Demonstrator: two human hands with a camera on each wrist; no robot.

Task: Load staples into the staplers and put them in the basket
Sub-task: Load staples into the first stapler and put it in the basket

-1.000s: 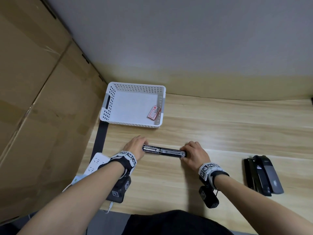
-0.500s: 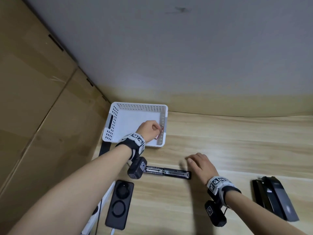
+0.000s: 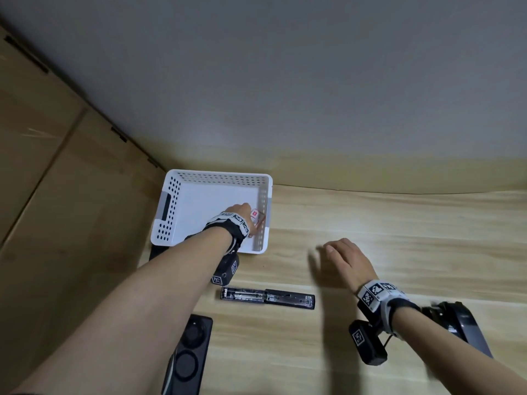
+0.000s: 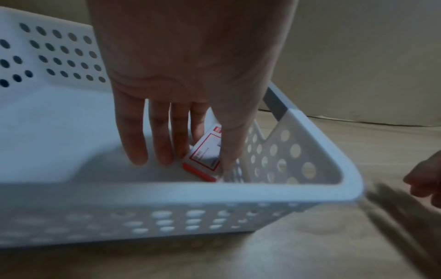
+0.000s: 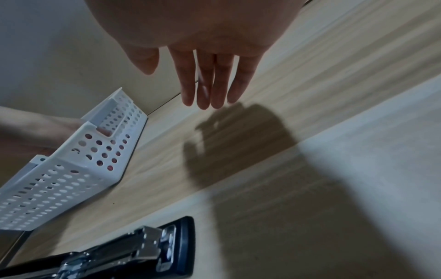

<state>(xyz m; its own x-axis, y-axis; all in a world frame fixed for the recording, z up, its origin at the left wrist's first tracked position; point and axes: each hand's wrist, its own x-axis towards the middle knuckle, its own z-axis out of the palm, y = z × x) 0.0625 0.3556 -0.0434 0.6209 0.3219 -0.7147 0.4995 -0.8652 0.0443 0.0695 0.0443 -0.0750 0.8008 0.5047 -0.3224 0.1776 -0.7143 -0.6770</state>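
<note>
On the desk (image 3: 370, 212), seen from my head: pale wood-grain boards, a grey wall behind, brown cardboard panels along my left. My left hand (image 3: 238, 210) reaches into the white basket (image 3: 212, 176) at the desk's far left corner, at its right-hand wall, where a small red-and-white staple box (image 3: 255, 214) shows just past my knuckles. From up here I cannot tell how those fingers sit. One black stapler (image 3: 268, 297) lies hinged open flat on the desk between my arms, its metal rail showing. My right hand (image 3: 346, 259) floats above bare wood to the right of it, holding nothing. A second black stapler (image 3: 463, 323) lies partly behind my right wrist. A flat black device (image 3: 191, 354) with two round rings lies by my left forearm.

Left wrist view fills in the grip: my left hand (image 4: 190, 75) points down into the basket (image 4: 238, 190), smooth plastic with rows of round holes and a grey handle insert. Four fingers (image 4: 133, 141) are straight along one side of the staple box (image 4: 204, 156), thumb on the other, pinching it. The box stands tilted on the basket floor near the wall. This view is soft with blur.

Right wrist view: my right hand (image 5: 207, 56) is spread, fingers (image 5: 188, 85) straight and loose above the desk (image 5: 310, 94), a dark shadow beneath. The open stapler (image 5: 133, 251) lies at the lower edge, shiny metal on a black base. The basket (image 5: 71, 179) stands beyond it.
</note>
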